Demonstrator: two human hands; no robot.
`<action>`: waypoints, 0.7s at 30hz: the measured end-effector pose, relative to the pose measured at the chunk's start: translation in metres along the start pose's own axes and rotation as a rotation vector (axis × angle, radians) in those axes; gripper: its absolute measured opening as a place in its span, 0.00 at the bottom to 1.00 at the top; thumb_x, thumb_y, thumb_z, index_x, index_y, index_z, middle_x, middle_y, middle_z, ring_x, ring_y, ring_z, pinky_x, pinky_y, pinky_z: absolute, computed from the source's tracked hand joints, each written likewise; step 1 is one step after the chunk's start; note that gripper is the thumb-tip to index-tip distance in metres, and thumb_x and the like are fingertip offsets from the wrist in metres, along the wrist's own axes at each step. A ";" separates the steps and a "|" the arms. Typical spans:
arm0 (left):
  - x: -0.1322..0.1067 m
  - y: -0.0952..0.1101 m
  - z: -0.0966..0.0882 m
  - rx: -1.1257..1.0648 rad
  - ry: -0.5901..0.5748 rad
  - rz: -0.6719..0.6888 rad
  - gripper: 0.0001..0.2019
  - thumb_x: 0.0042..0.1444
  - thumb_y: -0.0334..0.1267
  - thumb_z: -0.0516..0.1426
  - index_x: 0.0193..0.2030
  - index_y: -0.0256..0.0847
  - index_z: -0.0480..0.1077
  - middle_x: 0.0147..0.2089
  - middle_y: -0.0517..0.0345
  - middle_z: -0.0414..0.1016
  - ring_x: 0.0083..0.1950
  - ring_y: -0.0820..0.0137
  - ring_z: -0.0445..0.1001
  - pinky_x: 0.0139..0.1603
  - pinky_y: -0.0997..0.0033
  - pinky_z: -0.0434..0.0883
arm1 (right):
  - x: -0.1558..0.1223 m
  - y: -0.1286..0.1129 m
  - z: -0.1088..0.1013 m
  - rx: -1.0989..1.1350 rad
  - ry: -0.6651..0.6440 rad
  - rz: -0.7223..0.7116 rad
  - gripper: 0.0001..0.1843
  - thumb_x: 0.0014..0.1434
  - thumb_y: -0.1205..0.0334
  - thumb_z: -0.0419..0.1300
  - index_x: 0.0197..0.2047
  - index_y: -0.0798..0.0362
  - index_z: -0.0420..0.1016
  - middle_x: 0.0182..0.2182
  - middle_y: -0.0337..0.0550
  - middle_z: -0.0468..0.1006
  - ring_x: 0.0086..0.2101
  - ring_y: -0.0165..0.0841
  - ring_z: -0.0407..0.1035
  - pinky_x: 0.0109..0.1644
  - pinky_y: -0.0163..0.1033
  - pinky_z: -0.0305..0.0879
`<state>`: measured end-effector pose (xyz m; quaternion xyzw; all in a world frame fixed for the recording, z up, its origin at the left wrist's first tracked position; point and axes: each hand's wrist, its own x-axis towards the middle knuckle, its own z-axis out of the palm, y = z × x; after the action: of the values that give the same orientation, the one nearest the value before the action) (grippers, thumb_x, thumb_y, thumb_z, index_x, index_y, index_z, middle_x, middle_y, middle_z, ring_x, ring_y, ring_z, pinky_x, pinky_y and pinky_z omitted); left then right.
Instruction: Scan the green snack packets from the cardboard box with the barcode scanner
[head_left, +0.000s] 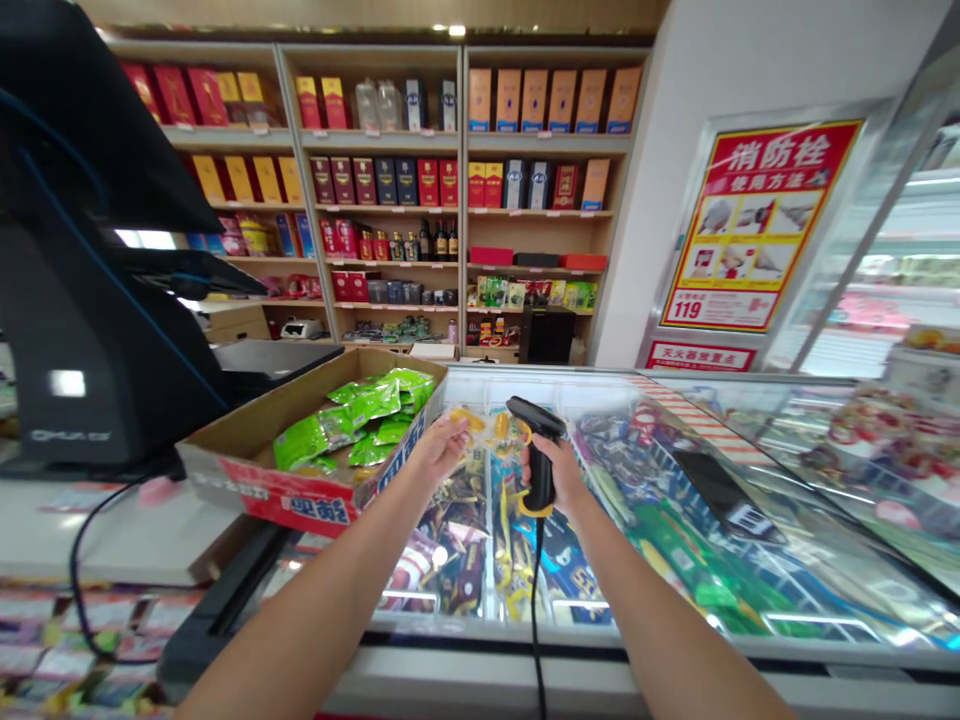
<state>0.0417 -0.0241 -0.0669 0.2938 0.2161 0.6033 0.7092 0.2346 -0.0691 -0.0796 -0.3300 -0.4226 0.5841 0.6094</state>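
My right hand (pixel 561 468) is wrapped round the grip of a black barcode scanner (pixel 541 482) with yellow trim, its head tilted up to the left. The scanner's cable hangs down over the near edge of the freezer. Between the fingers of my left hand (pixel 442 445) is a small clear packet (pixel 480 424) with yellow-orange pieces inside; it stretches toward the scanner. Both hands are above the glass top of a chest freezer (pixel 517 375). Just left of my left hand stands an open cardboard box (pixel 225 470) with several green packets (pixel 375 402).
A black checkout terminal (pixel 97 330) stands at the left. A dark phone (pixel 724 490) lies on the freezer glass at the right, near a red-and-white striped strip (pixel 697 418). Shelves (pixel 462 210) of boxes and bottles line the back wall. A fire-hydrant poster (pixel 757 225) hangs on the right.
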 end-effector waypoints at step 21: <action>-0.015 -0.010 -0.008 -0.158 -0.073 -0.291 0.03 0.50 0.28 0.51 0.26 0.36 0.61 0.22 0.62 0.59 0.15 0.82 0.49 0.11 0.86 0.46 | -0.019 0.004 0.008 -0.079 -0.286 0.088 0.18 0.49 0.51 0.64 0.36 0.55 0.70 0.20 0.38 0.75 0.14 0.28 0.67 0.16 0.31 0.63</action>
<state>0.0415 -0.0388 -0.0803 0.2245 0.1823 0.4982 0.8174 0.2270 -0.0878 -0.0822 -0.2852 -0.5129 0.6341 0.5034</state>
